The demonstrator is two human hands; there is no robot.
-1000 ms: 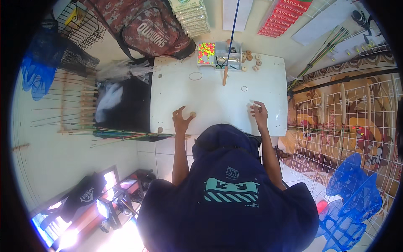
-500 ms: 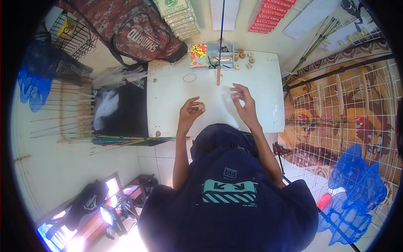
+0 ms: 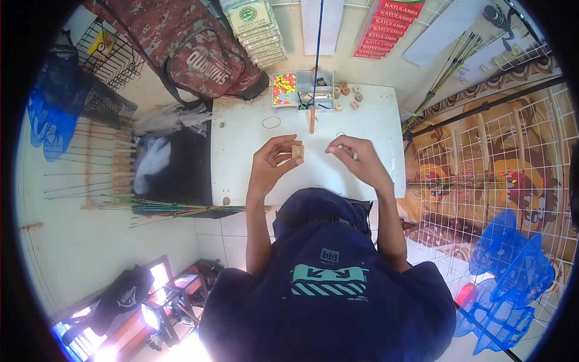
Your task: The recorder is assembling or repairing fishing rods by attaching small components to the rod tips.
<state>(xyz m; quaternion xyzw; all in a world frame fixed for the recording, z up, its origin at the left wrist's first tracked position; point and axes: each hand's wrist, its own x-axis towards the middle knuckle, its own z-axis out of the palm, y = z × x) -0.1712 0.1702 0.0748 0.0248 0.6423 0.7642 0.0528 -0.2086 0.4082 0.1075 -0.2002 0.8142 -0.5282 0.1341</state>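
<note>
My left hand (image 3: 271, 161) is closed round a small wooden spool (image 3: 297, 151), held above the white table with the fingers and thumb at its sides. To its right, my right hand (image 3: 356, 155) is held in a pinch, its fingertips pointing toward the spool but apart from it. Whatever lies between those fingertips is too fine to make out. Beyond both hands, a rod with a wooden handle (image 3: 312, 120) and a dark blue shaft reaches away over the table. A thin loop of line (image 3: 271, 122) lies flat left of that handle.
At the table's (image 3: 238, 163) far edge stands a clear divided box (image 3: 307, 79) with bright pink and yellow beads (image 3: 284, 88) and small tools. Several wooden spools (image 3: 345, 90) lie right of it. A camouflage bag (image 3: 205, 66) leans at the far left, and blue nets (image 3: 512, 259) hang at the right.
My left hand has turned and come slightly right with the spool, which shows more. The right hand has drawn nearer me, its spread fingers now closed into a pinch.
</note>
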